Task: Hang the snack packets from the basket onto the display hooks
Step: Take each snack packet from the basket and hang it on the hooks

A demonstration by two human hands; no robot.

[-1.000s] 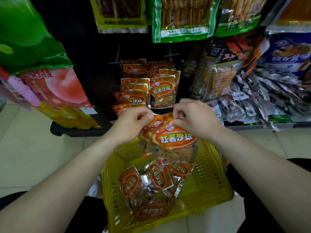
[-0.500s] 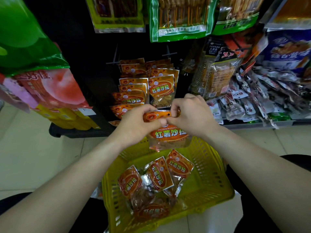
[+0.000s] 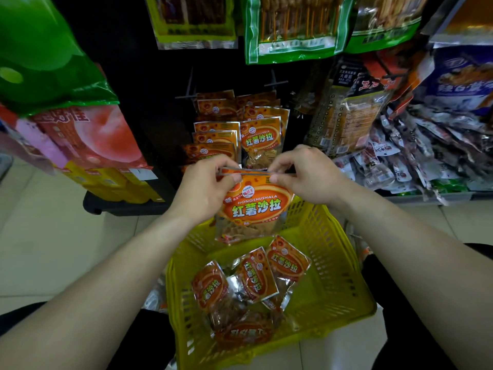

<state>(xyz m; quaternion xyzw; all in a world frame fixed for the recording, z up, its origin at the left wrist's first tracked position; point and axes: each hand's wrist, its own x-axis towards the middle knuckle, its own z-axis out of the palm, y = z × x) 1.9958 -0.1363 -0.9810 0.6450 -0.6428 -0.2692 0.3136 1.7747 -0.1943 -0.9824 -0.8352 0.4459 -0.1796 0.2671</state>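
An orange snack packet (image 3: 257, 206) hangs upright above the yellow basket (image 3: 344, 284). My left hand (image 3: 205, 188) pinches its top left corner and my right hand (image 3: 306, 174) pinches its top right corner. Several more orange packets (image 3: 256, 279) lie in the basket. Just beyond my hands, two rows of the same packets (image 3: 262, 137) hang on display hooks (image 3: 272, 84) against a dark panel.
Green and yellow bags (image 3: 293, 25) hang above the hooks. A large green bag (image 3: 40, 57) and pink boxes (image 3: 88, 134) stand at the left. Loose small packets (image 3: 426, 156) fill a shelf at the right. Pale tiled floor lies around the basket.
Both hands have lifted the packet up and towards the hooks. Their grip has spread from the middle of the top edge out to its two corners.
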